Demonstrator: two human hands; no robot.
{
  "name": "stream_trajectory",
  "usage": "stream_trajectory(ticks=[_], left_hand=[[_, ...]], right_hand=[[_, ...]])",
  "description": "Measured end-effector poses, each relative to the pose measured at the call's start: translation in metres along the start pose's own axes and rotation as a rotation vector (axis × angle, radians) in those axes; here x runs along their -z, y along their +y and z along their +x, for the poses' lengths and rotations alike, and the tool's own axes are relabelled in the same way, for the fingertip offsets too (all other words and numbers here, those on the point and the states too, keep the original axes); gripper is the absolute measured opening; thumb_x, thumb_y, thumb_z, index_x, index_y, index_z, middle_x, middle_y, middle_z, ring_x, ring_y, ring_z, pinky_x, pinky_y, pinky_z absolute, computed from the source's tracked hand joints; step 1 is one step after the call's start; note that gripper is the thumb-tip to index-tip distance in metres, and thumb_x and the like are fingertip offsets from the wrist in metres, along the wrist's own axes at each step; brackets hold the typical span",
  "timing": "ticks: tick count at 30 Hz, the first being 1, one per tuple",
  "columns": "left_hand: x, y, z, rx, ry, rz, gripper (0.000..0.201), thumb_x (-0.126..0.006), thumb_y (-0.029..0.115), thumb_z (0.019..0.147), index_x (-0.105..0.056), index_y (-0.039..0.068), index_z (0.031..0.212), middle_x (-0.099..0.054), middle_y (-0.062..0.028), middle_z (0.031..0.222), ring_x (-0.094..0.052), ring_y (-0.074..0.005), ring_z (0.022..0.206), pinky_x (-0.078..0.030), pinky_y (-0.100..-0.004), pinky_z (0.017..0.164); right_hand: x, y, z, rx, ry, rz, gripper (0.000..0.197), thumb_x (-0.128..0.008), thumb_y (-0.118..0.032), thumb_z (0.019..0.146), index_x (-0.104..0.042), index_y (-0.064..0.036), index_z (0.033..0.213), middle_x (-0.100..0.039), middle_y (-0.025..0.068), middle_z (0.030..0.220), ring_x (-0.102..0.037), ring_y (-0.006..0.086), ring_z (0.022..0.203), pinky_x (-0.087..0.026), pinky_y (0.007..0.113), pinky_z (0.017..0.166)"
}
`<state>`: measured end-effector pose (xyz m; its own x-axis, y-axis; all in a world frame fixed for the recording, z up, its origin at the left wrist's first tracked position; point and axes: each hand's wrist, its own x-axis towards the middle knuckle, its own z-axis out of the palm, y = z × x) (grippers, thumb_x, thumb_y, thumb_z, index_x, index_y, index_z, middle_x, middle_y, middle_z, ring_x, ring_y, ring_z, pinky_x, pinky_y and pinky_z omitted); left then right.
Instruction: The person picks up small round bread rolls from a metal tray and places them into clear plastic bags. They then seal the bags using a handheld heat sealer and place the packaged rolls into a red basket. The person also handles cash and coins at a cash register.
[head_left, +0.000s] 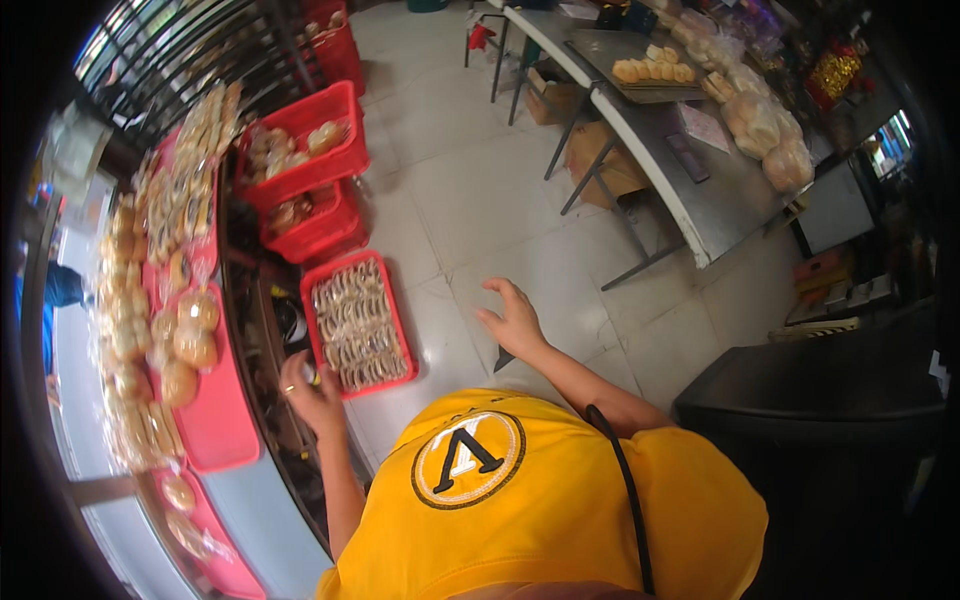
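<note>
A red crate (pixel 407 345) sits on the floor in front of me, filled with rows of small wrapped baked pieces (pixel 356 322). My left hand (pixel 314 397), with a ring on one finger, is raised near the crate's near left corner. Its fingers are apart and nothing shows in them; whether it touches the rim I cannot tell. To the right of the crate, my right hand (pixel 514 318) hangs over the tiles, fingers loosely curled and apart, holding nothing.
Stacked red crates (pixel 345 135) with bagged buns stand beyond. Along the left runs a shelf with pink trays (pixel 222 425) and bagged bread (pixel 195 345). A metal-topped table (pixel 725 215) with buns and bags stands at the far right, a black bin-like object (pixel 800 390) near right.
</note>
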<state>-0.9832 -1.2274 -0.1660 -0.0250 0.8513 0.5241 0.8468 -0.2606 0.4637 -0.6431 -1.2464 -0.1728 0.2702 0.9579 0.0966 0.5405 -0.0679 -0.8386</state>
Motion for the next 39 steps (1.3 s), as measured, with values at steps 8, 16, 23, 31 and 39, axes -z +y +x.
stream_trajectory(ticks=[8, 16, 23, 31, 39], left_hand=[[-0.195, 0.188, 0.108, -0.247, -0.475, -0.233, 0.037, -0.070, 0.009, 0.076, -0.060, 0.011, 0.112, -0.050, -0.0210, 0.121, -0.046, -0.0390, 0.114, -0.040, -0.0450, 0.096], [-0.363, 0.319, 0.261, -0.462, -0.610, -0.409, 0.037, -0.072, 0.015, 0.076, -0.060, 0.009, 0.111, -0.050, -0.0211, 0.121, -0.048, -0.0391, 0.114, -0.041, -0.0433, 0.095], [-0.518, 0.451, 0.365, -0.695, -0.734, -0.611, 0.045, -0.072, 0.019, 0.078, -0.055, 0.009, 0.118, -0.049, -0.0208, 0.123, -0.049, -0.0391, 0.112, -0.044, -0.0419, 0.093], [-0.674, 0.616, 0.467, -0.807, -0.850, -0.713, 0.049, -0.070, 0.023, 0.078, -0.054, 0.006, 0.121, -0.051, -0.0233, 0.121, -0.048, -0.0397, 0.115, -0.042, -0.0436, 0.096], [-0.775, 0.715, 0.487, -1.101, -0.933, -0.471, 0.054, -0.068, 0.038, 0.078, -0.053, 0.013, 0.124, -0.059, -0.0215, 0.109, -0.055, -0.0393, 0.107, -0.046, -0.0426, 0.091]], right_hand=[[0.137, 0.118, 0.110, -0.287, 0.209, -0.034, 0.033, -0.068, -0.010, 0.079, -0.057, -0.0095, 0.110, -0.058, 0.0153, 0.114, -0.051, 0.0351, 0.107, -0.043, 0.041, 0.089], [0.212, 0.155, 0.220, -0.370, 0.444, 0.074, 0.033, -0.068, -0.009, 0.080, -0.058, -0.0091, 0.111, -0.058, 0.0126, 0.115, -0.052, 0.0317, 0.104, -0.043, 0.037, 0.085], [0.242, 0.199, 0.290, -0.463, 0.657, -0.010, 0.033, -0.067, -0.007, 0.079, -0.058, -0.0075, 0.111, -0.061, 0.0106, 0.109, -0.053, 0.0292, 0.104, -0.046, 0.035, 0.080], [0.294, 0.204, 0.399, -0.462, 0.662, -0.294, 0.042, -0.070, -0.007, 0.074, -0.055, -0.0045, 0.114, -0.056, 0.0148, 0.118, -0.050, 0.0328, 0.110, -0.040, 0.039, 0.093], [0.326, 0.262, 0.515, -0.285, 0.743, -0.368, 0.044, -0.075, -0.010, 0.069, -0.056, -0.0076, 0.109, -0.055, 0.0156, 0.110, -0.049, 0.0361, 0.106, -0.039, 0.045, 0.092]])
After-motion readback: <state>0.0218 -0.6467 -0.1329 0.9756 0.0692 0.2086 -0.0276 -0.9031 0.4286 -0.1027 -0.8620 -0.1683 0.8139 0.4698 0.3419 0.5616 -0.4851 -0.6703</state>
